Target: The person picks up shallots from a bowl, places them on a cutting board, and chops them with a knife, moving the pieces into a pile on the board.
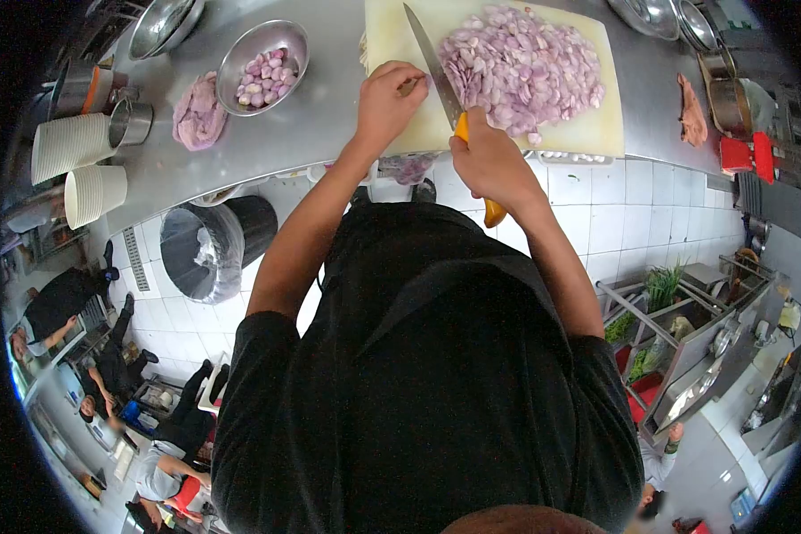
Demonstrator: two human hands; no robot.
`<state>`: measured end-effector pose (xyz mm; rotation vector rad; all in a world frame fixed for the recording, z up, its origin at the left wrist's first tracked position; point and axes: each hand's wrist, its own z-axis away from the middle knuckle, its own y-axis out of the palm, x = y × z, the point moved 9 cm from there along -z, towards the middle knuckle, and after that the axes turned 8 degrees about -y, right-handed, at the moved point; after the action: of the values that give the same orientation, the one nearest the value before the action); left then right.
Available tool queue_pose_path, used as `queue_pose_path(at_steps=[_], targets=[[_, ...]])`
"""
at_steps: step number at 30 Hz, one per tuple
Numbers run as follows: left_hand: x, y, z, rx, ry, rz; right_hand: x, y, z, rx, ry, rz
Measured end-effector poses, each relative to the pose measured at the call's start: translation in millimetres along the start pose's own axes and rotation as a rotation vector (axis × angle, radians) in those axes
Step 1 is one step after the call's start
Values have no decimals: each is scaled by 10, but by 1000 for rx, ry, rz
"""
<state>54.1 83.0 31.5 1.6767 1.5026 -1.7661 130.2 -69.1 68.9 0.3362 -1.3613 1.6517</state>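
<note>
My right hand is wrapped round the yellow handle of a long knife, whose blade points up and left over the cutting board. Just left of the blade, my left hand is closed, fingertips pinched together near the board's left part; what they hold is too small to name. A wide pile of sliced shallots covers much of the board, right of the knife. Whole peeled shallots lie in a metal bowl to the left.
A pink cloth and stacked white tubs are on the counter's left. Metal bowls stand at the upper right. A lined bin is on the floor at the left. Several people are in the lower left background, another at the lower right.
</note>
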Motion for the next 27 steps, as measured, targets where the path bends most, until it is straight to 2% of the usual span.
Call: queue_pose_path(at_steps=[6,9,15,19,23,26,27], targets=[[26,-11,-14,-8,6,12,-168,202,-379,-133,-153,110],[39,-25,-26,1,-27,44,-206,197,-548,-127,-133,61],[75,-22,16,-40,-19,87,184,-21,2,67,63,15],[114,4,-2,-38,-13,90,-48,228,-295,-72,-92,178],[115,15,-22,-2,-39,91,-140,211,-547,-92,-126,130],[58,-4,-3,-48,72,-17,137,44,-218,57,52,51],[60,-10,21,-44,73,-18,125,66,-219,21,11,92]])
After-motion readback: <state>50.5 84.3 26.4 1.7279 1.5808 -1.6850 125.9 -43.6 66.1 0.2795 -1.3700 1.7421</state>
